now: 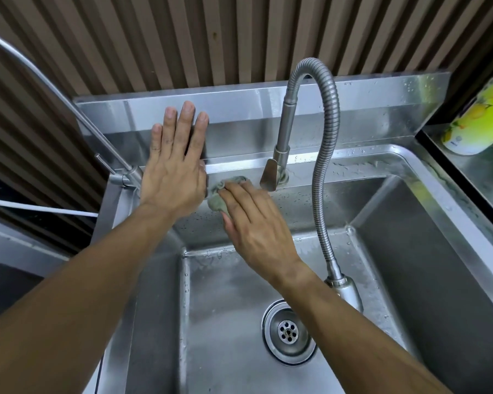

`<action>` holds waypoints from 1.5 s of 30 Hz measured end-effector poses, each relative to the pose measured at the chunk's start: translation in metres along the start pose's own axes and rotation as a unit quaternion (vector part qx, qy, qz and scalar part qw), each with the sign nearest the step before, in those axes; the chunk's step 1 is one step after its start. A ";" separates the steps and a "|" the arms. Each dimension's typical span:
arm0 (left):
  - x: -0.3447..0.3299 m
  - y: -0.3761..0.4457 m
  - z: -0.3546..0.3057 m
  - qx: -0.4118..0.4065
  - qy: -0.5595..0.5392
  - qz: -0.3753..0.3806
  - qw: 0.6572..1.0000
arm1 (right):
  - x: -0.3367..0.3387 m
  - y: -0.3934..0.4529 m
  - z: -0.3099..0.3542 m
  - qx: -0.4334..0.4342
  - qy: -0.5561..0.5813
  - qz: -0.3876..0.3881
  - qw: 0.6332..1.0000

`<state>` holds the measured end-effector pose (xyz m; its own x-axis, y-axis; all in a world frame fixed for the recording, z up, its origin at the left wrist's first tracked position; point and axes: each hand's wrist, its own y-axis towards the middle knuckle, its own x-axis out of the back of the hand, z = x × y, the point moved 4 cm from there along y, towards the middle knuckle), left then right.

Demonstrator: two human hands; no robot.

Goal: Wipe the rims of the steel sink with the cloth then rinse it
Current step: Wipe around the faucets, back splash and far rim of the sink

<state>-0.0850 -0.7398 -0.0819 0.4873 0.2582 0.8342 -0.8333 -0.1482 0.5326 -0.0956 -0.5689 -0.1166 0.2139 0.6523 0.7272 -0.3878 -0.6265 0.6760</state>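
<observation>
The right hand (256, 223) presses a wadded grey-green cloth (219, 194) under its fingers on the sink's back rim (339, 169), while the left hand (174, 166) lies flat and empty against the steel backsplash (239, 129), fingers spread toward twelve o'clock. At three o'clock from the cloth, just beside it, stands the faucet lever (269, 174); a careless sideways sweep could knock it and start water early, or snag the flexible hose (322, 155).

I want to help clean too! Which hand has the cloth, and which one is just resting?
The right hand presses the grey-green cloth on the sink's back rim. The left hand holds nothing, lying flat and open against the backsplash.
</observation>
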 end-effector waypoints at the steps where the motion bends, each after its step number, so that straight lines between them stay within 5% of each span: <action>1: 0.000 0.000 0.000 0.001 -0.002 0.002 1.000 | 0.014 0.001 0.001 0.002 0.004 -0.011 1.000; 12: 0.012 0.017 -0.019 -0.019 -0.017 0.027 0.999 | 0.191 -0.029 -0.065 -0.029 -0.039 -0.172 0.984; 18: 0.005 0.051 -0.055 -0.026 -0.014 -0.016 0.999 | 0.119 0.034 -0.136 -0.085 -0.027 -0.168 0.982; 24: -0.007 0.053 -0.056 -0.005 -0.003 -0.053 0.999 | 0.037 0.096 -0.131 0.019 0.063 -0.109 0.992; 27: -0.008 0.053 -0.057 -0.008 0.001 -0.066 0.998 | 0.030 0.092 -0.144 0.038 -0.020 -0.049 0.998; 33: -0.009 0.052 -0.057 -0.004 0.002 -0.067 0.998 | 0.062 0.068 -0.225 -0.253 -0.051 -0.105 0.960; 35: -0.010 0.052 -0.058 -0.003 -0.006 -0.065 0.998 | 0.046 0.082 -0.192 -0.219 -0.051 -0.075 0.971; 38: -0.010 0.052 -0.059 -0.003 -0.004 -0.057 0.998 | 0.014 0.093 -0.139 -0.056 -0.048 0.003 0.997; 41: -0.009 0.051 -0.058 -0.007 -0.008 -0.050 0.999 | 0.022 0.086 -0.166 0.021 -0.088 0.021 0.996; 45: -0.011 0.051 -0.059 -0.011 -0.021 -0.053 0.998 | 0.064 0.055 -0.249 -0.191 -0.081 -0.062 0.976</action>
<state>-0.1482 -0.6941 -0.0718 0.5836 0.2301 0.7787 -0.7814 -0.1019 0.6157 -0.3265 -0.4555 -0.0629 0.4080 0.6169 0.6731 -0.6497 -0.3218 0.6887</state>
